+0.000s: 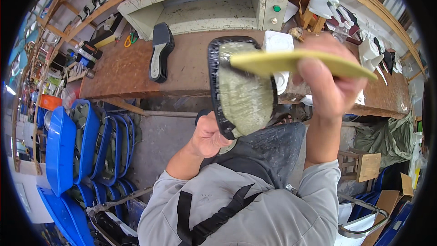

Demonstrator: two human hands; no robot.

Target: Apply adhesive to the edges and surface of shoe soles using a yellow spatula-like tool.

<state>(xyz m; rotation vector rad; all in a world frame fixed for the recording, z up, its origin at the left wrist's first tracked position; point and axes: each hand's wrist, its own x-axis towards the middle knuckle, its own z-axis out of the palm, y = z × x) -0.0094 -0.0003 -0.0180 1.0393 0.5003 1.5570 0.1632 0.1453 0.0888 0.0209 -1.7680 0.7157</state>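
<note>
A shoe [246,98] is held bottom up in front of me, with a pale green underside, a black rim and wet-looking whitish streaks. My left hand [210,135] is closed around its near, heel end. My right hand [325,75] grips a flat yellow brush [277,62], smeared by motion, with its dark tip over the upper part of the underside. Whether the tip touches is hard to tell. On the bench beyond lies a stack of black soles [160,54], left of the shoe. A white tray [278,41] sits partly hidden behind the brush.
The brown workbench [123,73] runs across. On it stands an open-fronted metal box [205,11] with red and green buttons. Blue bins [63,150] of green items stack at left. A wooden stool [368,166] and a cardboard box [387,205] stand at right.
</note>
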